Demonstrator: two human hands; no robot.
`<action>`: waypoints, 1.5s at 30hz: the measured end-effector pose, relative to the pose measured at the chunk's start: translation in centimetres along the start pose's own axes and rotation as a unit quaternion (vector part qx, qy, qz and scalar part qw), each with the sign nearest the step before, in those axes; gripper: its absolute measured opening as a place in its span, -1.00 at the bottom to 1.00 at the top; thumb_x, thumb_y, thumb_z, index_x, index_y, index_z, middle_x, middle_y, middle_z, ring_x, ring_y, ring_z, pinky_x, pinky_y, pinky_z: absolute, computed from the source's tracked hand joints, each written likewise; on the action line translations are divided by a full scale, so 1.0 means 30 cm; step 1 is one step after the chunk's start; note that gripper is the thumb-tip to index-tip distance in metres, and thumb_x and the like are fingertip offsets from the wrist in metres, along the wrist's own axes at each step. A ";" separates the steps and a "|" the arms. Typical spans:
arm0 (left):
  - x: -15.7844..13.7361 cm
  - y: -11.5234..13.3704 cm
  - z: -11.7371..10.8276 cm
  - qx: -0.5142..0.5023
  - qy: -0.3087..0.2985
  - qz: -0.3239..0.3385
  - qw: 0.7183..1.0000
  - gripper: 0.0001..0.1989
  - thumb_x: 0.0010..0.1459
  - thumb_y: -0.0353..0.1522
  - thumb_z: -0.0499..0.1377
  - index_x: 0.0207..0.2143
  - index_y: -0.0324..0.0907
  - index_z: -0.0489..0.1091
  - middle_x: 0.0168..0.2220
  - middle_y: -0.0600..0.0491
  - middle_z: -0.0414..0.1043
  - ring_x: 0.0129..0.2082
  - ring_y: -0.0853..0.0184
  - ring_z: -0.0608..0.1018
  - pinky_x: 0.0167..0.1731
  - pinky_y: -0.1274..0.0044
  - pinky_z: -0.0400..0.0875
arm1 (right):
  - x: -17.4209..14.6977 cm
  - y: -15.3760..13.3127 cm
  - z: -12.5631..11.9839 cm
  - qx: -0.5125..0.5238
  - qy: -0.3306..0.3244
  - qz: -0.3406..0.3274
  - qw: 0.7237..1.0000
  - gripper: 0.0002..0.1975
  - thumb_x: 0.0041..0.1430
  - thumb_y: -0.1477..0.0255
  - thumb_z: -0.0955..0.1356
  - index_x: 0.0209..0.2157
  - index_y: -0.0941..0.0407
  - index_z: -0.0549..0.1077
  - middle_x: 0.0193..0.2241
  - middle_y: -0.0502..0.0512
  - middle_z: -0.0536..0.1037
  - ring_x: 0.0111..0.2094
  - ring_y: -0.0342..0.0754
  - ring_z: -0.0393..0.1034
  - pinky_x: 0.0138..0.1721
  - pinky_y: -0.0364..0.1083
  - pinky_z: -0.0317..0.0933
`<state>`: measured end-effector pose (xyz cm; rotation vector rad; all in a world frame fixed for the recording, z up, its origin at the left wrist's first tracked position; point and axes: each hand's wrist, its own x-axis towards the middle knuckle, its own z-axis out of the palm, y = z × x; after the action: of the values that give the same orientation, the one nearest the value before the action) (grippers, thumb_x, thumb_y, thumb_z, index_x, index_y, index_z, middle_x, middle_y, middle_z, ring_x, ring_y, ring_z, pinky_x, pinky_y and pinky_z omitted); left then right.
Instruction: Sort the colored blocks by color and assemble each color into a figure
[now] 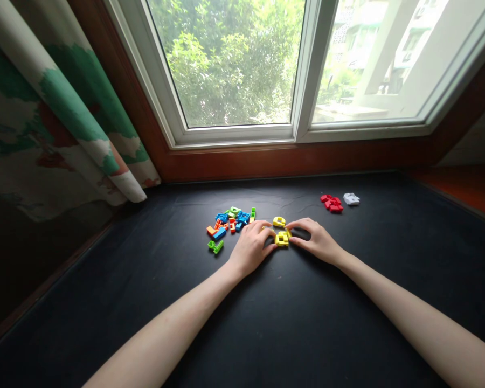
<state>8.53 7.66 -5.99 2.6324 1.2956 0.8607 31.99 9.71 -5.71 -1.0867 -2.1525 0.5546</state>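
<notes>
- The left grip (250, 240) rests on the black counter (283, 323) with its thumb and forefinger curved around the left side of the small yellow plastic pieces (282, 238); whether the fingertips are clamped on one, the view does not tell.
- The right grip (317, 240) comes in from the opposite side, thumb and forefinger curved with a gap between them, the tips at the right edge of the same yellow pieces; one cannot tell whether they pinch anything.
- The yellow pieces lie between the two grips, close together in a little cluster.
- A rounded yellow piece (278, 221) lies just beyond that cluster, between the forefingers of the two grips.
- Left of the left grip and slightly beyond it is a loose pile of plastic pieces: blue piece (219, 234), orange piece (211, 230) and more in green, blue and red-orange.
- A bright green piece (215, 247) sits at the near edge of that pile, left of the left grip.
- Beyond the right grip, a little to its right, lie red pieces (333, 204), with a white piece (351, 199) just right of them.
</notes>
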 end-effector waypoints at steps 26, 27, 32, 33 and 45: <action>0.006 0.007 -0.001 -0.002 -0.013 0.028 1.000 -0.60 0.15 -0.34 0.28 0.04 -0.11 0.33 0.11 -0.06 0.38 0.17 0.12 0.36 0.14 0.21 0.27 | 0.064 0.033 0.054 -0.074 0.030 -0.012 0.997 -0.65 0.31 0.46 0.18 0.05 -0.01 0.42 0.12 0.13 0.44 0.15 0.11 0.27 0.13 0.21 0.15; 0.005 0.006 -0.001 -0.001 -0.013 0.026 1.000 -0.61 0.16 -0.33 0.28 0.04 -0.11 0.34 0.11 -0.07 0.38 0.17 0.12 0.36 0.15 0.21 0.27 | 0.067 0.036 0.057 -0.080 0.021 -0.011 0.997 -0.65 0.32 0.47 0.17 0.03 -0.03 0.43 0.11 0.11 0.45 0.14 0.10 0.28 0.12 0.21 0.16; 0.002 -0.001 0.009 0.009 -0.002 -0.001 1.000 -0.65 0.16 -0.30 0.28 -0.01 -0.14 0.37 0.08 -0.10 0.39 0.14 0.10 0.39 0.13 0.19 0.29 | 0.067 0.046 0.059 -0.056 0.016 -0.029 0.998 -0.69 0.32 0.48 0.18 -0.07 0.00 0.48 0.00 0.08 0.55 0.05 0.05 0.37 0.10 0.13 0.20; 0.002 -0.002 0.011 0.010 0.000 -0.005 1.000 -0.65 0.15 -0.30 0.28 -0.02 -0.14 0.37 0.07 -0.10 0.39 0.13 0.09 0.40 0.13 0.19 0.29 | 0.066 0.047 0.058 -0.048 0.016 -0.034 0.998 -0.70 0.32 0.47 0.18 -0.07 0.00 0.49 -0.02 0.08 0.55 0.04 0.04 0.38 0.09 0.12 0.21; 0.001 -0.004 0.010 0.010 0.012 -0.027 1.000 -0.68 0.10 -0.32 0.31 -0.12 -0.15 0.33 0.01 -0.09 0.39 0.08 0.07 0.41 0.07 0.19 0.34 | 0.050 -0.004 0.033 -0.055 -0.015 -0.046 0.997 -0.73 0.33 0.31 0.23 -0.05 0.01 0.48 -0.03 0.13 0.56 0.04 0.10 0.39 0.08 0.15 0.18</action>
<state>8.61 7.82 -6.26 2.5967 1.3815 0.8786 30.55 10.79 -5.78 -1.0359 -2.2697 0.4180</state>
